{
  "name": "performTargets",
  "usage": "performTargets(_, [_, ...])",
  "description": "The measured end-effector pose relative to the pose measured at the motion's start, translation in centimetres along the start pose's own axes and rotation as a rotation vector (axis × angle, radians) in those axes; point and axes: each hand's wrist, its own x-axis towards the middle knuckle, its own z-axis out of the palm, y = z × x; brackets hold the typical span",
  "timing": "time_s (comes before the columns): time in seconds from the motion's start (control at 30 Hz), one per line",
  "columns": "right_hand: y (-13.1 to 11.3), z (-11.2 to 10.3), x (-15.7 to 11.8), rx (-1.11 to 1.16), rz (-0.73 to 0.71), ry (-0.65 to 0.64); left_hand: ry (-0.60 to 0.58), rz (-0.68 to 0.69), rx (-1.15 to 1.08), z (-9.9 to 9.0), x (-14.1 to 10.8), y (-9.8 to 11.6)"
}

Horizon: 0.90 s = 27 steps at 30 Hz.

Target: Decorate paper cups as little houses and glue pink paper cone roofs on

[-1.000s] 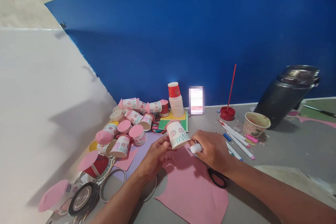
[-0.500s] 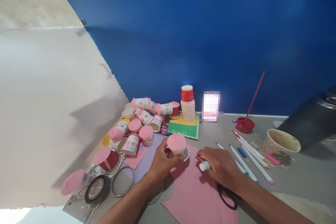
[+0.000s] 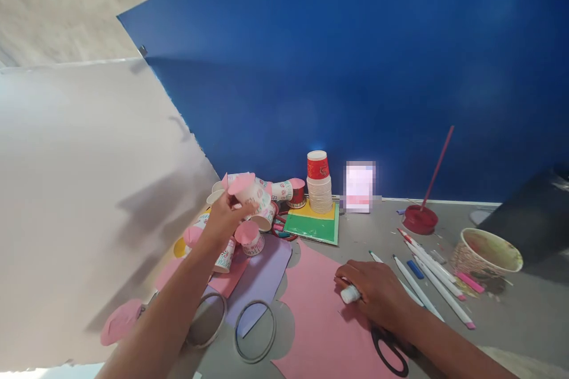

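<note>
My left hand (image 3: 222, 218) grips a printed paper cup (image 3: 252, 192) with a pink paper disc on its end, tilted above a heap of similar cups at the back left. Among them, a cup with a pink top (image 3: 250, 238) stands just below the hand. My right hand (image 3: 380, 287) is curled around a small white tube (image 3: 350, 294), of which just one end shows. It is over a pink paper sheet (image 3: 320, 325) with rounded cut-outs along its left edge. Black-handled scissors (image 3: 390, 353) lie partly under my right wrist.
Stacked cups (image 3: 319, 194) stand on a green-and-yellow packet (image 3: 311, 224) by the blue panel (image 3: 355, 71). Several white markers (image 3: 433, 278), a red holder (image 3: 420, 220) and a large stained cup (image 3: 489, 251) sit on the right. Two grey rings (image 3: 255, 360) lie at front left.
My left hand has carried its pink-topped cup from above the pink sheet leftward and back to the heap. My right hand keeps the white tube in nearly the same place.
</note>
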Motion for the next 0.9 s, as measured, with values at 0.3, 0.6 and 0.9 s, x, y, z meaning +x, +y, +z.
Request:
performTargets(0.3, [-0.1,0.1,0.1,0.018,0.016,-0.05,0.084,0.111,0.128,4.7,10.1,0.7])
performTargets(0.6, [0.0,0.4,0.1,-0.027,0.024,-0.07,0.031,0.17,0.402,6.1,11.0,-0.7])
performTargets(0.9, [0.1,0.5,-0.2,0.006,0.028,-0.092,0.164,0.23,0.742,-0.9,9.5,1.7])
